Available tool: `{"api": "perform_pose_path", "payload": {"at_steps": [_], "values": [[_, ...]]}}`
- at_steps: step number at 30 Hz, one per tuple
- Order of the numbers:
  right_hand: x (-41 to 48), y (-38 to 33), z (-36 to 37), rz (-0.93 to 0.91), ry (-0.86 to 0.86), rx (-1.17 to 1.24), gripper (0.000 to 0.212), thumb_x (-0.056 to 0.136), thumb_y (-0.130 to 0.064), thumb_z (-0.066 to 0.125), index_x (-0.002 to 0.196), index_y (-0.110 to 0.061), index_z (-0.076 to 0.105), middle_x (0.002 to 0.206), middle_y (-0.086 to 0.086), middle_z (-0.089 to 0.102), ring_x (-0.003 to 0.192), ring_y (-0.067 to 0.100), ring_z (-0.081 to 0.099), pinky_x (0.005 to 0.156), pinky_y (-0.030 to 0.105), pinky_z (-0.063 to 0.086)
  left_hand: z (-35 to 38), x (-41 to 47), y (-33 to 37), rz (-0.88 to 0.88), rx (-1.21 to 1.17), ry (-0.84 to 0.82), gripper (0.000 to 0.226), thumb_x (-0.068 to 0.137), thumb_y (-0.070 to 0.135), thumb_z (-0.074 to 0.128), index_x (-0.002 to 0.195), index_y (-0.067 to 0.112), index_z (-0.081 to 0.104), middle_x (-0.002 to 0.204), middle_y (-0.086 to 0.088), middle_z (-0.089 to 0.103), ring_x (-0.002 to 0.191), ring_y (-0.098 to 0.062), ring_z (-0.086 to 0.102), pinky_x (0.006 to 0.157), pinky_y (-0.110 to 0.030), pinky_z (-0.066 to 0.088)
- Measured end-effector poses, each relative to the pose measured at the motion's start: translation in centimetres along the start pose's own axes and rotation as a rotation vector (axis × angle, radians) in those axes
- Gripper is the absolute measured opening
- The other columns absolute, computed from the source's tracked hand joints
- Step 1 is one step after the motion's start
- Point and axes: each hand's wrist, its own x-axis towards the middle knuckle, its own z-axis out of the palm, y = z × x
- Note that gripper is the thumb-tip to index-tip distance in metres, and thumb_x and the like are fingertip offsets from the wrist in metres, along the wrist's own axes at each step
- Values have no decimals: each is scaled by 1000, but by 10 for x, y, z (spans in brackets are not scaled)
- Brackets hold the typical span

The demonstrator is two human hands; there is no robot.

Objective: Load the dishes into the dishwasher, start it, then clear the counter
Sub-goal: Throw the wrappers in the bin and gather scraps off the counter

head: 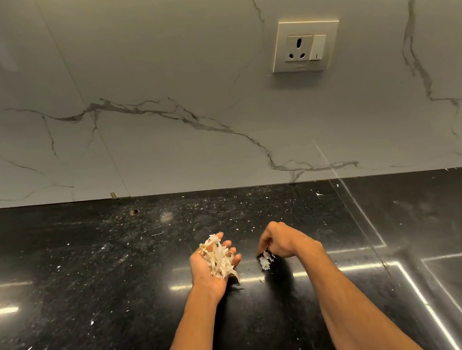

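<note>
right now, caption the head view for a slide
Left hand cups pale scraps while right hand pinches more over black counter.

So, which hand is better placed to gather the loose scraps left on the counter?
Right. The right hand is fingers-down at the counter, pinching a small clump; the left hand lies palm-up, cupping a pile of scraps.
</note>
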Motion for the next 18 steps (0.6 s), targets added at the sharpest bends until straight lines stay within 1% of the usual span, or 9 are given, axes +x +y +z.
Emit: {"api": "perform_pose_path", "payload": {"at_steps": [1, 3, 5, 6, 8, 10, 11, 14, 18], "values": [[-4, 3, -3, 15, 19, 43, 46, 79, 11, 48, 97, -20, 76, 103, 3, 72, 96, 16, 66, 86, 30, 55, 1, 1, -2, -4, 4, -2, 33, 91, 17, 41, 111, 2, 63, 84, -16, 60, 68, -27, 57, 58, -37, 53], [-11, 6, -6, 49, 25, 125, 45, 77, 10, 52, 104, -19, 73, 91, 0, 69, 85, 13, 63, 71, 25, 53, 4, 1, -6, -10, 5, -9, 32, 91, 17, 41, 110, 2, 63, 84, -16, 60, 68, -28, 57, 58, -37, 53], [-16, 5, -2, 83, -31, 207, 42, 76, 3, 65, 111, -21, 67, 78, -5, 59, 76, 11, 59, 61, 23, 49, 4, 0, -9, -17, 9, -7, 31, 91, 16, 42, 110, 2, 63, 83, -16, 60, 67, -28, 57, 58, -37, 53], [-19, 2, 1, 91, -45, 223, 42, 75, -3, 72, 112, -22, 66, 77, -7, 56, 76, 12, 58, 61, 23, 49, 4, -1, -11, -19, 13, -3, 31, 91, 16, 43, 109, 2, 63, 83, -16, 61, 67, -28, 57, 58, -37, 53], [-19, -5, 10, 88, -25, 176, 41, 72, -13, 80, 110, -24, 69, 87, -7, 59, 87, 15, 60, 69, 27, 50, 2, -2, -13, -22, 17, 6, 30, 92, 17, 42, 107, 3, 64, 83, -16, 61, 68, -28, 57, 59, -37, 53], [-18, -11, 19, 88, 29, 91, 34, 73, -15, 80, 105, -22, 73, 104, 1, 66, 99, 18, 63, 83, 30, 53, 1, -1, -14, -26, 16, 8, 30, 93, 17, 41, 107, 3, 64, 83, -16, 61, 68, -28, 57, 59, -37, 53], [-17, -13, 22, 89, 59, 54, 29, 74, -14, 79, 102, -21, 75, 108, 4, 69, 99, 19, 65, 87, 31, 54, 0, -1, -15, -25, 17, 10, 30, 93, 17, 41, 107, 3, 63, 83, -16, 61, 68, -28, 57, 58, -37, 54], [-16, -16, 28, 129, 108, 1, 17, 78, -9, 75, 94, -17, 77, 102, 8, 74, 91, 21, 69, 88, 33, 57, -2, -1, -15, -23, 20, 14, 30, 92, 16, 41, 107, 3, 63, 83, -16, 61, 68, -28, 57, 57, -36, 55], [-21, -20, 34, 165, 164, -31, 14, 82, -9, 70, 94, -12, 76, 98, 9, 73, 93, 23, 69, 85, 31, 56, -4, -1, -16, -27, 10, 16, 31, 93, 16, 40, 107, 3, 63, 82, -16, 61, 67, -28, 57, 58, -36, 54]]}}
